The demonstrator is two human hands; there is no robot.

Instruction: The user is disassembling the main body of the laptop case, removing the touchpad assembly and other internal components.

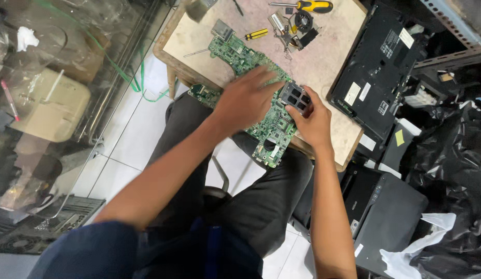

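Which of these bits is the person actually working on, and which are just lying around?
In hand:
- green circuit board, left hand flat on it
- dark square part on the board, right hand at it

Lying about:
- two yellow-handled screwdrivers
- small fan
- black laptop shell

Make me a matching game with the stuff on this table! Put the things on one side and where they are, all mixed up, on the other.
Things:
1. green circuit board
2. yellow-handled screwdriver
3. black laptop shell
4. small fan

Places:
A. leaning at the table's right edge
B. under both hands, hanging over the table's near edge
C. at the table's far edge, topmost
D. among loose parts just below the big screwdriver

Pairs: 1-B, 2-C, 3-A, 4-D. The left hand lies flat on the board; the right hand grips a dark square part on it.
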